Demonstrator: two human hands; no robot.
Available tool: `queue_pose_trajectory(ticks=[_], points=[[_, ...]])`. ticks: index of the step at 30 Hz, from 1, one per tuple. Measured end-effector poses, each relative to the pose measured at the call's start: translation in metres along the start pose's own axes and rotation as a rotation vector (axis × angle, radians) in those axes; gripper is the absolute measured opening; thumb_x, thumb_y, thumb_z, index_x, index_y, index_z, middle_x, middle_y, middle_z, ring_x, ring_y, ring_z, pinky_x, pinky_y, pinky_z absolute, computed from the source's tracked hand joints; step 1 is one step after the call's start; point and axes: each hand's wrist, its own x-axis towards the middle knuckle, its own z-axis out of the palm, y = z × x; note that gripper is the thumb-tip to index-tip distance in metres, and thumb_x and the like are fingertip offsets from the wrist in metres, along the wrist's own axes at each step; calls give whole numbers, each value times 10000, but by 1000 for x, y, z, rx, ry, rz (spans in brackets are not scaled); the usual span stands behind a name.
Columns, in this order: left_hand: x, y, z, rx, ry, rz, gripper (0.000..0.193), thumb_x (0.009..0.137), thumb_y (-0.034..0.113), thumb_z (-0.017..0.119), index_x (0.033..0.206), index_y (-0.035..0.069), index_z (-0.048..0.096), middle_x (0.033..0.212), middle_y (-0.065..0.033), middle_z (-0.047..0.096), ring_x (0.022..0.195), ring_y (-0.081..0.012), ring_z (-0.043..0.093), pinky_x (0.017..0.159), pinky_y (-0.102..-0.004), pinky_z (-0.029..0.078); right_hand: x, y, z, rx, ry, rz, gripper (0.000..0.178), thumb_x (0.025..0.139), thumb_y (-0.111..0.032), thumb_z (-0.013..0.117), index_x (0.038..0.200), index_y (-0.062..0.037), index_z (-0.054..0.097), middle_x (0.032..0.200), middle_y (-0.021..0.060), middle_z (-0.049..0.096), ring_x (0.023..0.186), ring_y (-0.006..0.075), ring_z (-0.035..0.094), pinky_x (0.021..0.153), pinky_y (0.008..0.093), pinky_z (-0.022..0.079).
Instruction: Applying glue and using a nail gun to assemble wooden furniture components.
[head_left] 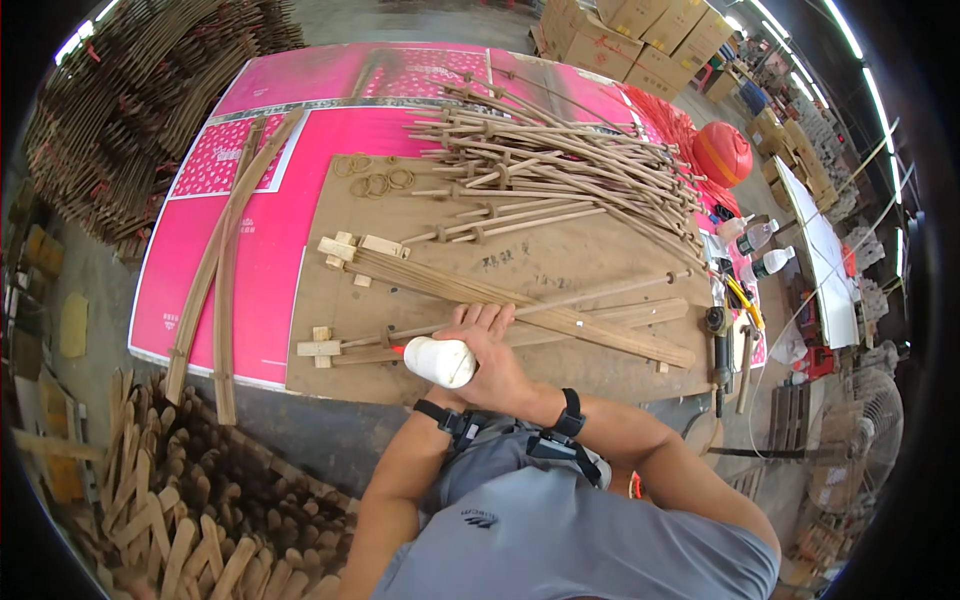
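Observation:
A white squeeze bottle [436, 360] with a red tip lies tilted at the end of my left forearm, its tip toward the left. My left hand [446, 396] is closed on it; the bottle covers most of the fingers. Close on its right, my right hand [492, 352] stretches its fingers out over a thin wooden rod [590, 295] and the long flat wooden strips [450, 285] beneath. Small wooden blocks [320, 348] sit at the left ends of the strips. All of these lie on a brown board [420, 385].
Many wooden rods [560, 160] are heaped at the far side, beside several rings [375, 184]. Two curved strips [225, 240] lie on the pink sheet [275, 235]. Clear bottles [765, 262] and a black power tool [720, 345] line the right edge. Wooden pieces [190, 540] fill the lower left.

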Motion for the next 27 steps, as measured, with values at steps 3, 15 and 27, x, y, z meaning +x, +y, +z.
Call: queue_pose_trajectory(ticks=[3, 15, 27], points=[[-9, -1, 19, 46, 122, -57, 533, 894, 289, 556, 1393, 102, 549, 1245, -100, 589, 1191, -298, 531, 1055, -504, 370, 0, 2, 2, -11, -6, -1, 513, 759, -80, 826, 1231, -55, 626, 1136, 211, 690, 1175, 391, 623, 1087, 482, 394], [-12, -10, 8, 139, -52, 16, 565, 918, 326, 515, 1447, 130, 529, 1329, -95, 574, 1262, -301, 504, 1082, -510, 357, -2, 5, 0, -191, 31, -136, 464, 801, -135, 859, 1210, -84, 646, 1085, 170, 697, 1028, 366, 699, 872, 418, 561], [-2, -8, 9, 56, 41, 23, 456, 860, 267, 607, 1291, 117, 603, 1143, -50, 595, 1065, -248, 558, 943, -432, 405, -16, -2, -11, 122, 78, 115, 472, 803, -106, 854, 1216, -55, 633, 1104, 156, 705, 1090, 296, 678, 967, 403, 507]])
